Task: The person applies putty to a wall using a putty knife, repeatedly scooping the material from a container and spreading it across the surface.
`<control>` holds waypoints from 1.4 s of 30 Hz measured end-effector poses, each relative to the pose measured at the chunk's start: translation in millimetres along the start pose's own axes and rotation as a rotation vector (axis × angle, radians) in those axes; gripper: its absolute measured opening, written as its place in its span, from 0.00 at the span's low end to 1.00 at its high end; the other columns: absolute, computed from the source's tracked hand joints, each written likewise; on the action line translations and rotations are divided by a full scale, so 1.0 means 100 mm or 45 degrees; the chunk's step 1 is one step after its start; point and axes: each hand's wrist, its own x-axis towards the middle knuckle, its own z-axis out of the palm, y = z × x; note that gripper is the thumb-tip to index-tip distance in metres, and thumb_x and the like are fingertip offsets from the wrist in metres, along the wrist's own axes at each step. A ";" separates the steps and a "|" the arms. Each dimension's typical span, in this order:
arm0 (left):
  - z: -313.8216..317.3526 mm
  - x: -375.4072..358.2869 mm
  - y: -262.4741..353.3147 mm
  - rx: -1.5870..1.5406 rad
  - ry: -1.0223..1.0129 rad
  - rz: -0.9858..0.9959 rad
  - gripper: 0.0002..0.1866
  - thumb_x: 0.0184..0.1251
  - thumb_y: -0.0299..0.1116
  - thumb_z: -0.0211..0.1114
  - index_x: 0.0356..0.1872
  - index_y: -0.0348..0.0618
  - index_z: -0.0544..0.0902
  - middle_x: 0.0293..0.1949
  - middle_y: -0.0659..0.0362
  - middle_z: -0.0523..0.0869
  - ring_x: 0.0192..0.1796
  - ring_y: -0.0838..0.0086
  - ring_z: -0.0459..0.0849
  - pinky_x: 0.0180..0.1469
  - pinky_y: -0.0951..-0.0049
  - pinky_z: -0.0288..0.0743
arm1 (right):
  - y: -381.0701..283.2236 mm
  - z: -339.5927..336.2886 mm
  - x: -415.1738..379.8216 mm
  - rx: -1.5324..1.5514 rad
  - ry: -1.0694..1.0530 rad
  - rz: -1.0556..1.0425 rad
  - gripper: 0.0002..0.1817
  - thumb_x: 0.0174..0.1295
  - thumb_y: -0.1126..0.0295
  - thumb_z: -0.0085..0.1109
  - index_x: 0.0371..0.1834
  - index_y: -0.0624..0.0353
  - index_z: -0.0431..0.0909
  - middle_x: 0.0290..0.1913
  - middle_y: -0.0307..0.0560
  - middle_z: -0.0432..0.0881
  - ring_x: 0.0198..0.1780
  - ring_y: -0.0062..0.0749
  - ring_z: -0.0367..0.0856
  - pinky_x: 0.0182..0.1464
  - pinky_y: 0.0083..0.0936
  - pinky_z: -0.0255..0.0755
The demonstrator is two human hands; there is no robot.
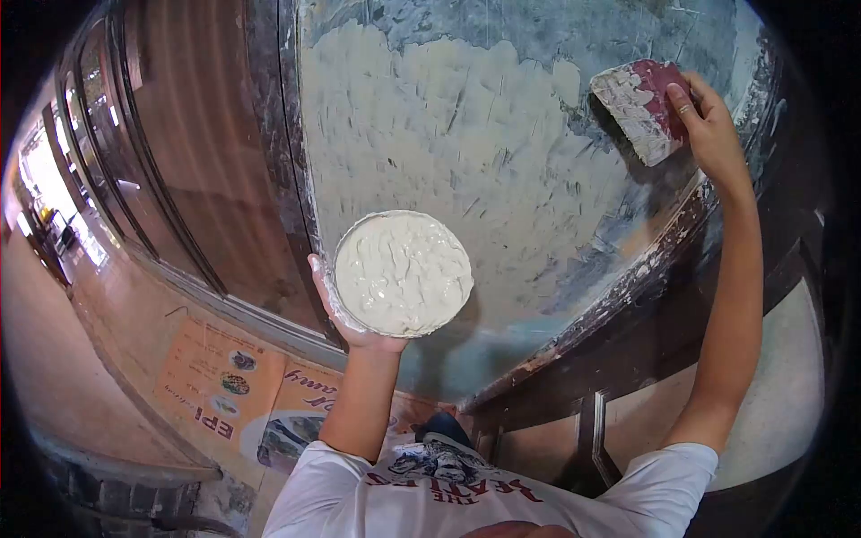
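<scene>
My left hand (345, 314) is wrapped round the side and underside of a round tub of white putty (404, 273), held up in front of the wall; white smears cover its fingers. At the upper right, my right hand (713, 125) grips a red putty spreader (665, 88) between thumb and fingers. Thick whitish putty coats the spreader's lower left part, which lies close to the wall. Behind both hands, the blue-grey wall panel (538, 40) carries a broad, rough layer of pale putty (430, 134) with trowel marks.
Dark wood framing (269, 108) borders the panel on the left, and a paint-spattered trim (619, 291) runs along its lower right edge. An orange printed banner (211, 359) lies on the floor at lower left. Dark panelled woodwork (556, 439) stands at lower right.
</scene>
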 end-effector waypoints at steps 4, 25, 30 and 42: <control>0.02 0.02 0.03 -0.049 -0.036 -0.021 0.44 0.68 0.69 0.45 0.69 0.38 0.67 0.68 0.46 0.70 0.66 0.50 0.72 0.67 0.46 0.66 | 0.01 0.14 -0.05 -0.052 -0.045 -0.043 0.14 0.73 0.63 0.53 0.51 0.64 0.75 0.38 0.36 0.80 0.39 0.16 0.73 0.44 0.18 0.69; -0.04 -0.06 0.23 0.094 0.084 0.100 0.44 0.68 0.69 0.44 0.69 0.38 0.67 0.68 0.47 0.70 0.66 0.51 0.71 0.67 0.47 0.67 | -0.11 0.19 0.00 -0.084 0.020 -0.069 0.16 0.71 0.64 0.55 0.50 0.68 0.75 0.38 0.43 0.81 0.40 0.25 0.76 0.47 0.22 0.70; -0.06 -0.10 0.25 0.037 0.040 0.089 0.44 0.68 0.69 0.44 0.69 0.39 0.68 0.69 0.47 0.69 0.67 0.51 0.71 0.67 0.46 0.66 | -0.09 0.28 -0.03 -0.449 -0.027 -0.114 0.14 0.71 0.64 0.55 0.48 0.65 0.76 0.38 0.38 0.80 0.40 0.23 0.76 0.47 0.21 0.70; -0.02 -0.14 0.27 0.094 0.121 0.093 0.45 0.66 0.71 0.43 0.69 0.39 0.68 0.69 0.48 0.69 0.68 0.52 0.70 0.68 0.48 0.66 | -0.05 0.21 0.10 -0.354 0.054 -0.126 0.19 0.70 0.62 0.57 0.54 0.68 0.75 0.44 0.47 0.83 0.45 0.26 0.79 0.51 0.23 0.71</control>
